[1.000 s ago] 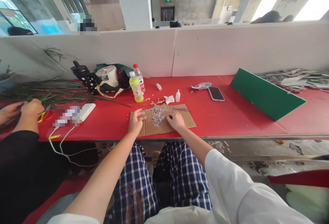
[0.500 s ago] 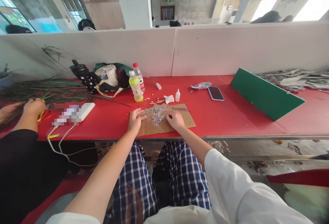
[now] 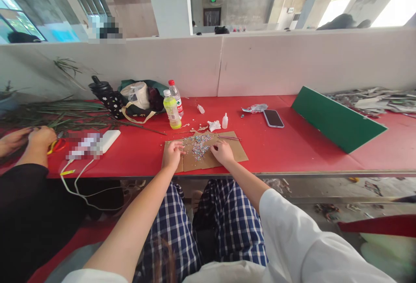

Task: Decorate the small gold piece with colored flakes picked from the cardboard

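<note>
Flat brown cardboard sheet (image 3: 198,164) at the front edge of the red counter (image 3: 292,155), about mid-length. Heap of tiny multicoloured flecks (image 3: 198,146) on the sheet, between both hands. Left grip (image 3: 172,155) low on the sheet beside the heap, fingers loosely curled and together; anything pinched too small to tell. Right grip (image 3: 223,153) resting on the sheet, fingers together, nothing visibly held. Slender pink tool (image 3: 229,138) just beyond, untouched. Slow, light fingertip contact best for such loose bits.

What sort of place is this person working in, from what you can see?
Most likely a shared craft workshop in a bare concrete building: a long red-topped bench holds a cardboard sheet scattered with coloured bits, a bundle of long green leaves lies at a neighbouring place, and a pillar rises beyond the partition.
</note>
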Tool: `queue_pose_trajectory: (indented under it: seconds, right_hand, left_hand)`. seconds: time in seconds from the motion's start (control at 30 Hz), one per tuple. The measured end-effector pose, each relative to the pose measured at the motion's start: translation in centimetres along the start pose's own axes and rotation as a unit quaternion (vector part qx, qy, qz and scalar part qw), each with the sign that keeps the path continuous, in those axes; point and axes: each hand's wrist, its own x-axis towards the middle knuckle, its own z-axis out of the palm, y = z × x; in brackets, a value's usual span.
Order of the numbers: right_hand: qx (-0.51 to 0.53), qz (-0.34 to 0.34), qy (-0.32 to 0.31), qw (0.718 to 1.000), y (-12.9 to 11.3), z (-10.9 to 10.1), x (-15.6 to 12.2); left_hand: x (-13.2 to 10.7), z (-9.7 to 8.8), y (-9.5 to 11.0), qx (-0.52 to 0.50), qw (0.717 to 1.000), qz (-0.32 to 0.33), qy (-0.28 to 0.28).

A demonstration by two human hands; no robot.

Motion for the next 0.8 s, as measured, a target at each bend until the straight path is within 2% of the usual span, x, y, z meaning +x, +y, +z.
queue_pose_trajectory:
  seconds: [0.2,0.33,0.43,0.57,0.8]
  right_hand:
    - [-0.007,0.000,-0.002,1.000,0.0,0.0,0.0]
    - [-0.011,0.000,-0.004,1.000,-0.1,-0.2,-0.1]
    - [-0.016,0.005,-0.006,1.000,-0.2,-0.3,-0.1]
    - [-0.022,0.009,-0.006,1.000,-0.4,-0.4,-0.1]
    - [-0.021,0.007,-0.007,1.000,-0.3,-0.2,-0.1]
  left_hand:
    - [-0.3,0.2,0.0,0.079,0.997,-0.001,0.009]
    - [-0.4,0.0,0.3,0.145,0.988,0.022,0.039]
    - [-0.6,-0.1,0.7,0.209,0.973,0.044,0.084]
    - [-1.0,0.2,0.9,0.291,0.947,0.038,0.131]
    - [-1.3,0.8,1.4,0.408,0.906,0.018,0.112]
